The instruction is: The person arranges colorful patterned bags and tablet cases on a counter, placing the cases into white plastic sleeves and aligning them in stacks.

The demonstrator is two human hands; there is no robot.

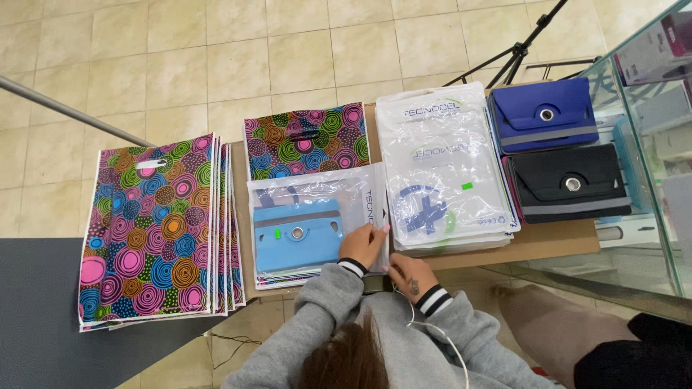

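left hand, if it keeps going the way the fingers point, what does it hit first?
The left hand points up and right across the clear bag it touches. Going on, it would probably meet the stack of clear printed bags first; height difference unclear.

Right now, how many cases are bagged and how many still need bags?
Already bagged, it seems: a pile of clear bags lies filled and flat. In hand: the left hand and right hand pinch the edge of a clear bag holding a light blue case. Left: a dark blue case and a black case lie unbagged.
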